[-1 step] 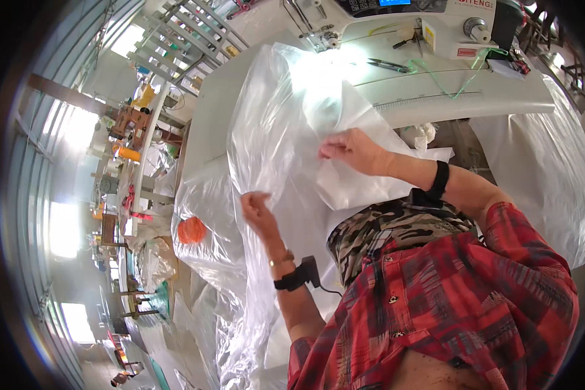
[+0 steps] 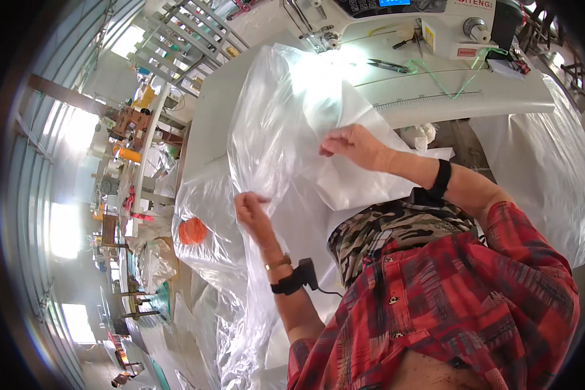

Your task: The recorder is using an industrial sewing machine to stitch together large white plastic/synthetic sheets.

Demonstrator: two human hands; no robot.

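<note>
A large, shiny translucent plastic sheet (image 2: 266,123) runs from under the needle area of a sewing machine (image 2: 325,40) down over the table edge toward my lap. My left hand (image 2: 252,211) is on the sheet's left part, its fingers curled in on a fold of it. Farther right and a bit higher, my right hand (image 2: 352,143) has its fingertips pinched together on the sheet below the machine's bright light. The bright light washes out the sheet near the needle.
Black thread snips (image 2: 388,65) and a green cord (image 2: 458,96) lie on the machine table (image 2: 448,104). An orange bundle (image 2: 192,231) rests on the plastic to the left. More plastic sheeting (image 2: 539,156) hangs at the right. Cluttered benches stand at far left.
My left hand has shifted slightly left along the sheet. My right hand has risen a touch, its fingers still curled. The sheet by the needle looks the same.
</note>
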